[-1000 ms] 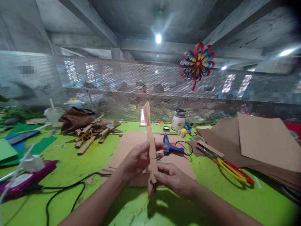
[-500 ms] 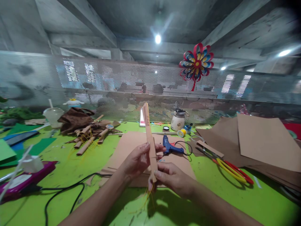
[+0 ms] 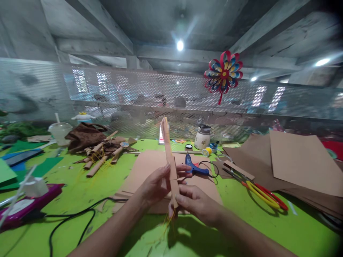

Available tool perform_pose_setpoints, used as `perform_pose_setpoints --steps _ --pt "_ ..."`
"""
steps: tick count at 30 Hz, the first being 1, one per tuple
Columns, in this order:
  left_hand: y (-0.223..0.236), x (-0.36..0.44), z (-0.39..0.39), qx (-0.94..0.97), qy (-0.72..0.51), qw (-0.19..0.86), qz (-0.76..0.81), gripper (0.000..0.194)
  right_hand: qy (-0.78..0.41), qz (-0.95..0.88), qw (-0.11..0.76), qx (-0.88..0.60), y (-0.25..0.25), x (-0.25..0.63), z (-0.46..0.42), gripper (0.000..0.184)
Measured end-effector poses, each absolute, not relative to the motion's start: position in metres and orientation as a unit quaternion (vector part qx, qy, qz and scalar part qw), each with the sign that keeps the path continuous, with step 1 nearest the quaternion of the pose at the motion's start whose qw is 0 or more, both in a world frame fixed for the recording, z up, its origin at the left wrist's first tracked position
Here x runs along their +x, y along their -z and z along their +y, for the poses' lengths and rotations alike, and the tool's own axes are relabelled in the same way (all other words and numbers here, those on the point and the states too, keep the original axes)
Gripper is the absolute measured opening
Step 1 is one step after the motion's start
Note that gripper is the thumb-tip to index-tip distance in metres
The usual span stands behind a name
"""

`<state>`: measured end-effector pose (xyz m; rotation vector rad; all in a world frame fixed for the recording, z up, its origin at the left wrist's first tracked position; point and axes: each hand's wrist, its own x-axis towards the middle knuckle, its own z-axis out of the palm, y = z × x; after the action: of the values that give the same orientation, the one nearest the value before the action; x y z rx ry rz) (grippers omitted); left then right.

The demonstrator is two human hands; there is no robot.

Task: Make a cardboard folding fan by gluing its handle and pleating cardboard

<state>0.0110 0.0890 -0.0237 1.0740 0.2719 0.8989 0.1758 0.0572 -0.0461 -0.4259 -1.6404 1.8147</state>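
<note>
A long, narrow brown paper piece (image 3: pixel 174 169) stands up between my hands, with a cross crease or seam partway along it. Its far upper end is partly blurred. My left hand (image 3: pixel 157 184) grips its middle, thumb on the near face and fingers reaching round behind. Lower down, my right hand (image 3: pixel 198 203) pinches the near end between thumb and fingers. Thin yellow strands (image 3: pixel 168 226) hang from that end. Beneath my hands lie flat brown paper sheets (image 3: pixel 147 160). A blue glue gun (image 3: pixel 197 168) rests on them, just beyond my right fingers.
Yellow-and-red-handled scissors (image 3: pixel 264 196) and stacked brown sheets (image 3: pixel 305 160) lie right. Left are rolled brown paper pieces (image 3: pixel 98 166) with yellow strands, a purple power strip (image 3: pixel 32 205) and a black cord (image 3: pixel 72 216). A jar (image 3: pixel 202 138) and yellow thread spool (image 3: pixel 207 152) stand behind.
The paper piece's upper part has tipped slightly left, and its crease shows more plainly. Both hands keep their grip in nearly the same place.
</note>
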Motion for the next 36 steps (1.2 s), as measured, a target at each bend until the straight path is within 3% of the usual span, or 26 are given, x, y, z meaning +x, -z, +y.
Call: perform_pose_setpoints --steps 7,10,13,16,23,31,36 --pt "0.018 0.012 0.092 0.399 -0.427 0.799 0.141 0.069 -0.678 -0.638 0.330 -0.157 0.047 0.176 0.059 0.028" --pt "0.019 0.007 0.105 0.340 -0.521 0.757 0.199 0.054 -0.671 -0.640 0.336 -0.164 0.047 0.176 0.060 0.030" --pt "0.029 -0.002 0.124 0.294 -0.638 0.627 0.336 0.021 -0.652 -0.647 0.345 -0.193 0.046 0.176 0.063 0.034" --pt "0.038 -0.010 0.136 0.294 -0.665 0.580 0.366 0.021 -0.614 -0.659 0.362 -0.239 0.045 0.177 0.067 0.036" --pt "0.040 0.001 0.128 0.372 -0.646 0.579 0.329 0.043 -0.544 -0.639 0.416 -0.350 0.042 0.175 0.075 0.040" --pt "0.040 0.015 0.117 0.467 -0.605 0.569 0.302 0.045 -0.542 -0.618 0.422 -0.383 0.042 0.173 0.073 0.041" --pt "0.039 0.016 0.113 0.536 -0.559 0.490 0.401 0.049 -0.529 -0.637 0.419 -0.372 0.046 0.172 0.072 0.041"
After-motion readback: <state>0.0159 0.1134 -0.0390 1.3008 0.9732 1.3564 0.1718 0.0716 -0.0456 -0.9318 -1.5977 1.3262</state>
